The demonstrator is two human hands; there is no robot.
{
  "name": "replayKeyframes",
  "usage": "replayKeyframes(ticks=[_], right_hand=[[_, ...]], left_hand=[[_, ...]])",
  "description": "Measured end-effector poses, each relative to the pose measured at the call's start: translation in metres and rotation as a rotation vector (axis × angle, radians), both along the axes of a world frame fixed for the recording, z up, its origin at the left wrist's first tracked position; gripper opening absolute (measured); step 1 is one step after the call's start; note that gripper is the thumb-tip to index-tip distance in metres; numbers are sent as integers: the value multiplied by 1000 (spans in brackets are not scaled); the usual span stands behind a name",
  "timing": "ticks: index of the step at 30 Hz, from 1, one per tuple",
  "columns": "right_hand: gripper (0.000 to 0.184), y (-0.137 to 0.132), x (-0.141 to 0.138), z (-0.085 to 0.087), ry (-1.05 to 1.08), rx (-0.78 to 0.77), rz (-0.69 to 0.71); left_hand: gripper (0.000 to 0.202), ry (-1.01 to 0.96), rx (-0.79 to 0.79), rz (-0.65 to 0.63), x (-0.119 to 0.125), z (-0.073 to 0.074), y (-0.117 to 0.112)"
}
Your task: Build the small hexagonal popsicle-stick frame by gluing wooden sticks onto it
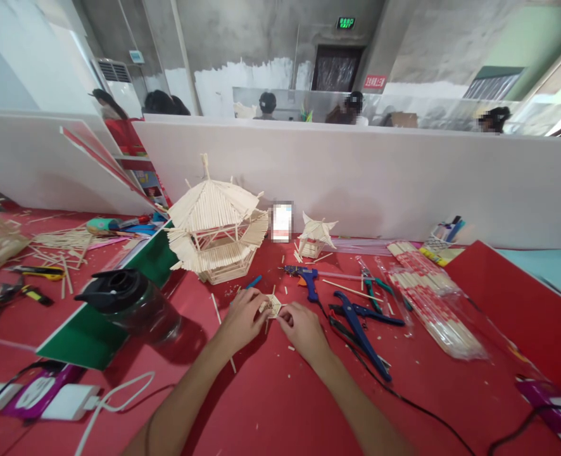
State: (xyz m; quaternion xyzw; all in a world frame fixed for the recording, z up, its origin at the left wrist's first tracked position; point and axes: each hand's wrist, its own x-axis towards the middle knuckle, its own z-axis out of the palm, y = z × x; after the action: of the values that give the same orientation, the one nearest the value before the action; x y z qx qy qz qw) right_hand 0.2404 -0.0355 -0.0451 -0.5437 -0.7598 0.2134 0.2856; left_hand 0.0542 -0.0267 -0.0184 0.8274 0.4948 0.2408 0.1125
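A small six-sided piece made of pale wooden sticks point(275, 308) sits between my hands over the red table. My left hand point(247, 318) is closed on its left side, the fingers bent over it. At its right edge, my right hand point(303, 326) pinches thumb and finger together; whatever is in the pinch is too small to make out. Just behind the hands lie a blue pen-like tool point(253, 282) and a blue hot glue gun point(309, 278). A large stick pavilion model point(214, 228) and a smaller one point(316, 236) stand farther back.
Blue-handled cutters point(363, 335) and green-handled pliers point(378, 288) lie right of my hands. Bagged sticks point(437, 304) are beyond them. A dark water bottle point(133, 310) stands left by a green board point(83, 339). A white partition point(380, 183) closes off the back; people sit behind it.
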Motion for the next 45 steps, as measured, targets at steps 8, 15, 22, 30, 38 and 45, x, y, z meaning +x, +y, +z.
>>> replayKeyframes(ticks=[8,15,22,30,38,45], right_hand=[[13,1,6,6,46,-49,22],[10,1,6,6,54,-59,17],[11,2,1,1,-3,-31,-19],[12,0,-1,1,-4,-27,-38],[12,1,-2,0,-2,-13,-37],[12,0,-4,2,-21,-13,-29]], left_hand=[[14,-74,-59,27,5,-9,3],[13,-69,-55,34,5,-9,3],[14,-49,-47,-9,2,-8,4],[17,-60,-84,-31,-2,-5,5],[12,-76,-83,4,1,-6,6],[16,-46,-74,-27,0,-5,4]])
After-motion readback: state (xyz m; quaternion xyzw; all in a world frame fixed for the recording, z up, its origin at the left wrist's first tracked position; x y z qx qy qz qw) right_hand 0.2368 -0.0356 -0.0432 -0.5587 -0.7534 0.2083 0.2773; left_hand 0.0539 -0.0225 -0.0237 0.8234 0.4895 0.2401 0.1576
